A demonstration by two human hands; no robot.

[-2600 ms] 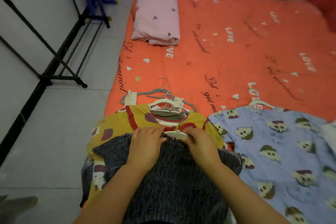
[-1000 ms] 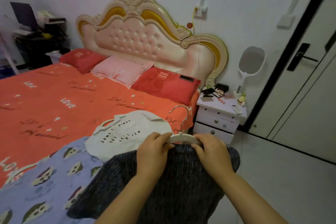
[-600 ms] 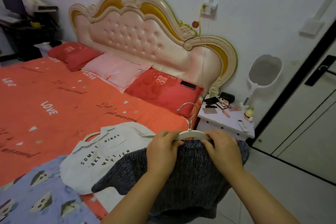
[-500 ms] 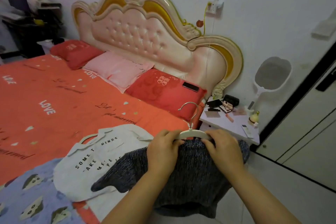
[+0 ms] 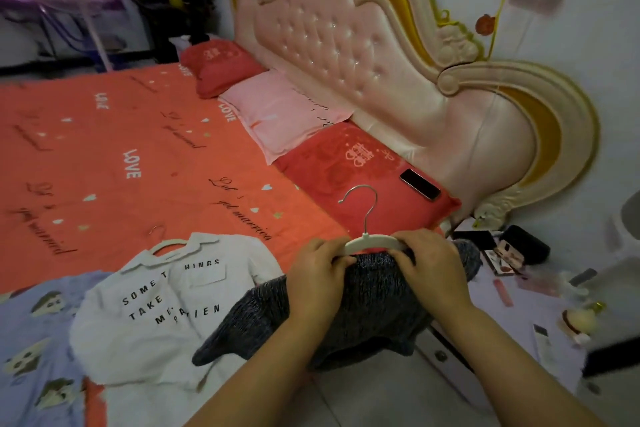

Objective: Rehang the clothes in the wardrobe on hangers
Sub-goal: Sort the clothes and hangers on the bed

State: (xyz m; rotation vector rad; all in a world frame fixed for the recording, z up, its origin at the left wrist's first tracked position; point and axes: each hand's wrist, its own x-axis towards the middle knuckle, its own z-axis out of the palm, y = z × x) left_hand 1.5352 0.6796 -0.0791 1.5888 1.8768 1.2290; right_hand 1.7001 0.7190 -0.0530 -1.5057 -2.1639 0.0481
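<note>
Both hands grip the white hanger [image 5: 374, 241] through the dark knit top [image 5: 363, 308] draped on it: my left hand [image 5: 318, 276] at nine o'clock of the upright hook, my right hand [image 5: 433, 267] at three. One sleeve overlaps the white lettered shirt [image 5: 166, 295] lying on the bed [image 5: 104, 156] at eight o'clock. A phone [image 5: 419, 184] rests on the red pillow [image 5: 332, 170] at twelve.

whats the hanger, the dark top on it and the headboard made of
Hanger: the body looks like white plastic, smooth and matte; its hook is shiny silver, likely metal.
Dark top: seems a knit, with a flecked navy-grey ribbed texture, soft and draping.
Headboard: a pink buttoned panel with a sheen, probably faux leather, in a glossy cream and gold carved frame, material unclear.
</note>
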